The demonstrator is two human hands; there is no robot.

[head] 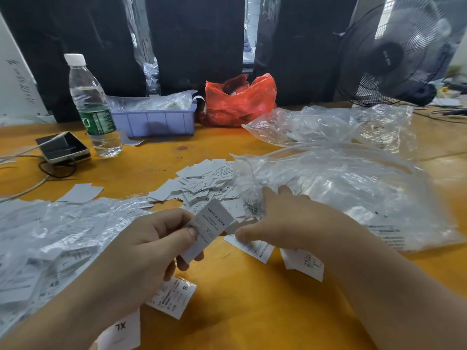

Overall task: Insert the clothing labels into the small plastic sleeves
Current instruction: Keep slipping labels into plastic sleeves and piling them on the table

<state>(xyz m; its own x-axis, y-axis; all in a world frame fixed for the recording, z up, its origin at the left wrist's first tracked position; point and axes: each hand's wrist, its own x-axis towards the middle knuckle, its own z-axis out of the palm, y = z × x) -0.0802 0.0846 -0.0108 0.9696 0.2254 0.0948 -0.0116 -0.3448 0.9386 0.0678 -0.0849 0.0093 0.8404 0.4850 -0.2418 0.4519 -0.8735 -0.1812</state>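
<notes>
- The left hand (149,238) pinches one clothing label (208,232) between thumb and curled fingers, holding it above the yellow table (252,311) near the middle of the view.
- That label's long axis runs diagonally, from its near-left end in the fingers up to its far-right end; the printed face is toward the camera, and the line "MADE IN CHINA" runs along the long axis.
- The right hand (283,221) lies just right of the held label, fingers stretched out and relaxed, reaching into the loose label pile (202,185); its thumb presses on a label lying flat on the table (255,248). It grips nothing that can be made out.
- A heap of filled plastic sleeves (50,236) lies at the near left, touching the left forearm.
- A label marked "S" (174,296) and one marked "XL" (123,329) lie near the left wrist.
- Large clear plastic bags (341,178) spread across the right side.
- At the far side stand a water bottle (93,104), a blue tray (156,120), a red bag (240,99), a phone (63,147) and a fan (394,56).
</notes>
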